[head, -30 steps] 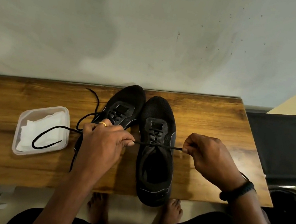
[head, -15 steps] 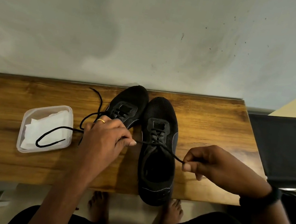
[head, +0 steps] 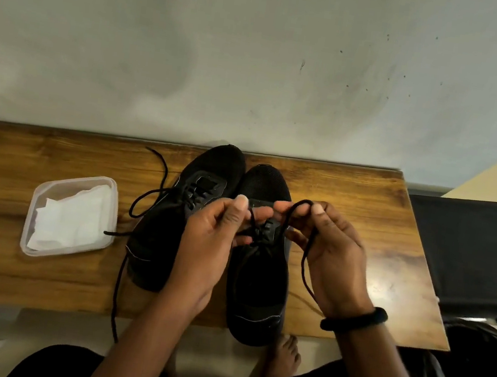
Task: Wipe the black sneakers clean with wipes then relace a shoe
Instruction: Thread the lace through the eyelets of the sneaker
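Both hands meet over the tongue of the right black sneaker (head: pixel 258 290), which lies directly beneath the fingers on the wooden table (head: pixel 353 191). The left hand (head: pixel 210 244) pinches one end of the black shoelace (head: pixel 303 262) between curled thumb and forefinger, just above the eyelets. The right hand (head: pixel 332 252) pinches the other end, which loops over its fingertips and trails down past the palm. The left black sneaker (head: pixel 166 234) sits just left of the left fingers, its loose lace (head: pixel 116 294) dangling off the table edge. Farther left stands a clear plastic tub (head: pixel 31 214) of white wipes (head: pixel 72 217).
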`<state>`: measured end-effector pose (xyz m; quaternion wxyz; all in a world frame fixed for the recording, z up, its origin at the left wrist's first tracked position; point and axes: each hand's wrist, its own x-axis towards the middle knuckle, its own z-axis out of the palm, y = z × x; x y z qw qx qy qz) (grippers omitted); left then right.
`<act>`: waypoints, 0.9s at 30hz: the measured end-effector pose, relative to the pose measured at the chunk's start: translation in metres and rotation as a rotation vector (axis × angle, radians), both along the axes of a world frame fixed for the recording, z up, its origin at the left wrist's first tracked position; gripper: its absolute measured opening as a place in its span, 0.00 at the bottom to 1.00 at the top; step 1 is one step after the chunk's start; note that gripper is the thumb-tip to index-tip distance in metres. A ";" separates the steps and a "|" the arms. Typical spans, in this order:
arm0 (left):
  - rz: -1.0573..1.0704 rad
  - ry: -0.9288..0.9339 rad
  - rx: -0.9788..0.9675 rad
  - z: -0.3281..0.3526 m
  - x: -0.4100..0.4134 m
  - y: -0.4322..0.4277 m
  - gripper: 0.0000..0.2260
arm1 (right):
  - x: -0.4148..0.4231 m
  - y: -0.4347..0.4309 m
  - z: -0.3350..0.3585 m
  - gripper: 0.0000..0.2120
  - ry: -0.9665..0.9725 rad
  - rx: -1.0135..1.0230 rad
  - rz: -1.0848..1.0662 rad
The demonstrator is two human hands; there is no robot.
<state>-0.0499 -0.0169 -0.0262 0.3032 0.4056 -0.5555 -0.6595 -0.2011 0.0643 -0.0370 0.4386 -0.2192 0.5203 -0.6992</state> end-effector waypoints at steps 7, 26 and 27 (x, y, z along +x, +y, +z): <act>0.112 0.118 0.165 -0.018 -0.005 -0.002 0.09 | 0.010 -0.017 -0.005 0.12 -0.296 -0.020 -0.052; 0.209 0.076 0.151 -0.032 -0.013 -0.002 0.05 | 0.008 -0.023 -0.007 0.08 -0.063 0.268 -0.038; 0.215 0.083 0.160 -0.032 -0.013 -0.002 0.06 | 0.009 -0.024 -0.008 0.06 -0.066 0.262 -0.038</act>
